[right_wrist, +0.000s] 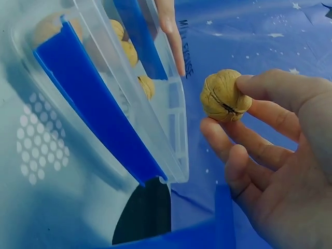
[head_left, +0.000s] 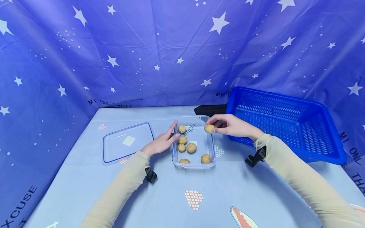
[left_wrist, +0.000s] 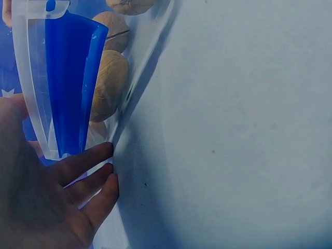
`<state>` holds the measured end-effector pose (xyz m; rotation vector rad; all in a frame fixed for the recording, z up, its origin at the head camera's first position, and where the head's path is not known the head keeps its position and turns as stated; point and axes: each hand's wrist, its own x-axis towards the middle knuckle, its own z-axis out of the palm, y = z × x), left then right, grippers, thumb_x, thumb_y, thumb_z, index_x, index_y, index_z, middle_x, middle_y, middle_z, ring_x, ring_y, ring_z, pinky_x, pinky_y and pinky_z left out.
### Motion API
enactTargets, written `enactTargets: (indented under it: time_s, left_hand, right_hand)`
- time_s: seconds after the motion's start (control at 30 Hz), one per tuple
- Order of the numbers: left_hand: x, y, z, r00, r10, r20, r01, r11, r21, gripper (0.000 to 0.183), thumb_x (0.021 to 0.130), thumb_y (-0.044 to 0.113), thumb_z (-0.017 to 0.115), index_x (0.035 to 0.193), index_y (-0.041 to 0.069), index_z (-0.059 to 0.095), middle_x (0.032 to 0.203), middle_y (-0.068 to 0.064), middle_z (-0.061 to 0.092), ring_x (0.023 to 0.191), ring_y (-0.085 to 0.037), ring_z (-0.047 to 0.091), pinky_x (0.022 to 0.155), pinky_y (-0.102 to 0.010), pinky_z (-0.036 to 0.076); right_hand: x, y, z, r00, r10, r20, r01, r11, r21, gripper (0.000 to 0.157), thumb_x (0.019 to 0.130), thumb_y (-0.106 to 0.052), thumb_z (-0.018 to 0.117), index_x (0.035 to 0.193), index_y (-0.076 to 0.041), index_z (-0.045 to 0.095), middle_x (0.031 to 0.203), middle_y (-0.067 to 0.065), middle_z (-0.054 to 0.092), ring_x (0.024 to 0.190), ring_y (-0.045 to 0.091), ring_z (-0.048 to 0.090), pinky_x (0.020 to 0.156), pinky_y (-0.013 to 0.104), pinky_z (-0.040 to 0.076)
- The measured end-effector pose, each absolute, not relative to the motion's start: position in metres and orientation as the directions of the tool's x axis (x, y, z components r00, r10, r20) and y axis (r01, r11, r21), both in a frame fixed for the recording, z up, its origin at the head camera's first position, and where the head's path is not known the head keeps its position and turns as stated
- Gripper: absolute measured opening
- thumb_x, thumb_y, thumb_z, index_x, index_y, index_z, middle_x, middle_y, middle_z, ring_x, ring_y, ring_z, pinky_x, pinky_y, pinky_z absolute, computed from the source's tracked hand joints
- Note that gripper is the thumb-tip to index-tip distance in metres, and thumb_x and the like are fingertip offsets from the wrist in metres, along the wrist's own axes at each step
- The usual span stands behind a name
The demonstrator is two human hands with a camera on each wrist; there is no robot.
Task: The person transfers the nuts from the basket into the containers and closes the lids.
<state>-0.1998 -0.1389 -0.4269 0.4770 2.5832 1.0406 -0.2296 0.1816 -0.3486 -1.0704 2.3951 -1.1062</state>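
Note:
A clear plastic container (head_left: 196,165) with several walnuts (head_left: 191,148) inside stands on the table. In the head view my left hand (head_left: 159,144) rests at its left side, index finger stretched along the rim. The left wrist view shows the fingers of that hand (left_wrist: 62,192) fairly straight against the outer wall, near a blue side clip (left_wrist: 75,83). My right hand (head_left: 235,126) pinches one walnut (right_wrist: 225,96) between thumb and fingertips, at the container's right rim. In the right wrist view this hand (right_wrist: 275,150) holds the walnut apart from the wall.
A clear lid (head_left: 115,145) with a blue seal lies left of the container. At the right is a large blue perforated basket (head_left: 310,155). A black object (head_left: 211,110) lies behind, partly hidden by the basket. Star-printed blue curtain (head_left: 159,47) surrounds the table.

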Motion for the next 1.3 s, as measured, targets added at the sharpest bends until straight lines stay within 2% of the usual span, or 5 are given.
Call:
enactTargets:
  time_s: [0.17,0.4,0.63,1.07,1.3]
  left_hand:
    - [-0.199,-0.139,-0.427,-0.897,0.416,-0.149,0.199,0.683,0.703,0.067,0.102,0.05,0.035,0.157,0.03,0.0,0.15,-0.024,0.031,0.13,-0.047,0.038,0.108,-0.058,0.027]
    - [-0.196,-0.134,-0.426,-0.907,0.405,-0.111,0.212,0.669,0.713,0.065,0.104,0.046,0.034,0.157,0.026,0.001,0.145,-0.026,0.039,0.13,-0.045,0.039,0.11,-0.055,0.027]
    - [-0.198,-0.137,-0.431,-0.915,0.399,-0.055,0.259,0.687,0.679,0.063,0.104,0.047,0.033,0.157,0.028,0.006,0.145,-0.025,0.039,0.128,-0.043,0.043,0.109,-0.053,0.031]
    - [-0.197,-0.167,-0.43,-0.922,0.373,0.105,0.338,0.644,0.687,0.056,0.105,0.037,0.039,0.156,0.026,0.019,0.13,-0.019,0.058,0.119,-0.037,0.054,0.106,-0.056,0.034]
    - [-0.194,-0.198,-0.434,-0.916,0.334,0.221,0.388,0.601,0.698,0.053,0.104,0.025,0.046,0.153,0.016,0.03,0.127,-0.022,0.059,0.114,-0.036,0.058,0.098,-0.049,0.045]
  right_hand:
    - [-0.224,0.173,-0.352,-0.652,-0.756,0.051,-0.549,0.424,-0.72,0.028,0.094,-0.009,0.062,0.122,-0.006,0.062,0.112,0.005,0.064,0.088,0.019,0.061,0.062,0.033,0.049]
    - [-0.224,0.16,-0.356,-0.682,-0.728,0.075,-0.555,0.448,-0.701,0.024,0.092,-0.005,0.062,0.116,-0.003,0.065,0.11,0.007,0.065,0.093,0.024,0.062,0.08,0.037,0.053]
    - [-0.22,0.161,-0.356,-0.745,-0.667,0.029,-0.459,0.48,-0.748,0.027,0.094,-0.006,0.058,0.121,-0.006,0.063,0.115,0.01,0.064,0.091,0.023,0.061,0.067,0.037,0.056]
    - [-0.218,0.157,-0.36,-0.758,-0.648,0.075,-0.451,0.438,-0.778,0.023,0.096,-0.011,0.059,0.118,-0.008,0.065,0.115,0.007,0.065,0.096,0.022,0.062,0.075,0.038,0.054]
    - [-0.218,0.155,-0.356,-0.783,-0.619,0.059,-0.371,0.388,-0.844,0.025,0.096,-0.007,0.056,0.119,-0.005,0.064,0.113,0.01,0.065,0.094,0.027,0.064,0.076,0.035,0.054]
